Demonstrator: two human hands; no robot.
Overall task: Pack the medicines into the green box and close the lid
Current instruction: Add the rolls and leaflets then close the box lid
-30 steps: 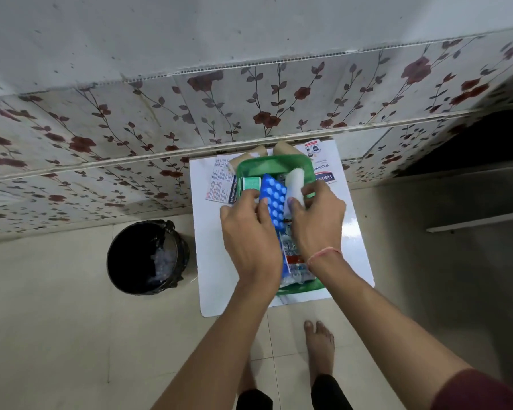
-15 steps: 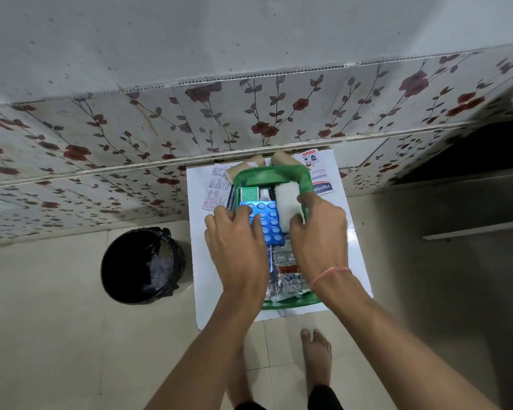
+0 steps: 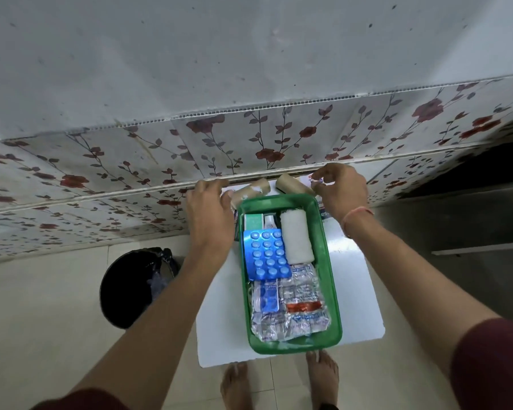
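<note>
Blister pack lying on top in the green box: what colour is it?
Blue, with rows of light-blue round tablets; the blister pack shows clearly in the head view.

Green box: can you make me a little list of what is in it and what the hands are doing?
box: green plastic box, open, no lid on it, on a white table
inside, far end: white rolled bandage, small green carton
inside, middle: blue blister strip of round pills
inside, near end: clear and silver medicine strips
behind box: two brown cardboard rolls
left hand: reaching past the box's far left corner
right hand: by the right roll, fingers curled; grip unclear
floor: black bin
</note>
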